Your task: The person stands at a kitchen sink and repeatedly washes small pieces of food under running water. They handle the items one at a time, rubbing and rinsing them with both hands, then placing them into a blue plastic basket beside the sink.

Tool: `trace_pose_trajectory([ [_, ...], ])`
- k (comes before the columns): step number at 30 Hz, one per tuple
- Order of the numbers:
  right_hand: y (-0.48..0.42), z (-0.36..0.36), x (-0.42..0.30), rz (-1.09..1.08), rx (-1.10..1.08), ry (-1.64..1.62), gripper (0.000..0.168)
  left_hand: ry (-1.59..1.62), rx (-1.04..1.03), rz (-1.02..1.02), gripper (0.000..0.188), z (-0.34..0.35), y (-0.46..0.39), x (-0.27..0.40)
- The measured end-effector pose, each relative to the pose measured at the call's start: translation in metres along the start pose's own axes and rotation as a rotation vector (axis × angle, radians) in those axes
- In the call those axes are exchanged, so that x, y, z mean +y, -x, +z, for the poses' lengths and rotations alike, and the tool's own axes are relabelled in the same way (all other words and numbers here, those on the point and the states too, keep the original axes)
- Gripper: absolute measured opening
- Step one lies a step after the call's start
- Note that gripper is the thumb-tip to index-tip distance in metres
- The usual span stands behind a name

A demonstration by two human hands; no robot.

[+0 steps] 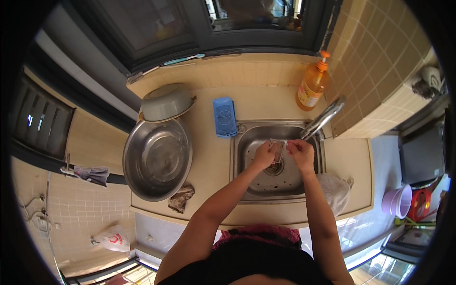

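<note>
Over the stainless steel sink [260,190], my left hand [265,155] holds a small, flat, clear rectangular piece [279,151], gripped by its left side. Close to its right edge is my right hand [301,153], fingers pinched together; a tiny pale bit shows at the fingertips, too small to name. Below the hands, the drain strainer [274,168] is partly covered, and dark crumbs lie on the sink floor. The chrome faucet [322,119] reaches in from the upper right, just above my right hand. A blue plastic case [224,117] lies on the counter left of the sink.
A large metal basin [158,160] and an overturned pot [165,102] stand at the left, near a dirty rag [181,198]. An orange pump bottle [312,85] stands behind the sink. A grey cloth [333,192] drapes by its lower right corner.
</note>
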State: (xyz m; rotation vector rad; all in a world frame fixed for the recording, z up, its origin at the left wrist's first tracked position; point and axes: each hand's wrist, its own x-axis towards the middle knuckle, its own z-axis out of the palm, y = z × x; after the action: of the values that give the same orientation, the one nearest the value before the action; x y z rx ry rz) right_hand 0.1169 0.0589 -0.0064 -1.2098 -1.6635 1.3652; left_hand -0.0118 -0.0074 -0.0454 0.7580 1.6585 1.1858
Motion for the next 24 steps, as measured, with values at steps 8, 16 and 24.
trace_pose_trajectory([
  [8,-0.006,0.015,0.0,0.146,-0.042,-0.013,0.029,-0.292,0.417,0.074,0.061,-0.133,-0.051,0.021],
  [16,-0.018,0.025,0.025,0.056,-0.076,-0.262,0.024,-0.567,0.54,0.414,0.041,-0.16,-0.017,0.037],
  [24,-0.027,0.029,0.038,0.299,0.043,-0.013,0.045,-0.443,0.254,0.374,0.031,-0.092,0.144,-0.009],
])
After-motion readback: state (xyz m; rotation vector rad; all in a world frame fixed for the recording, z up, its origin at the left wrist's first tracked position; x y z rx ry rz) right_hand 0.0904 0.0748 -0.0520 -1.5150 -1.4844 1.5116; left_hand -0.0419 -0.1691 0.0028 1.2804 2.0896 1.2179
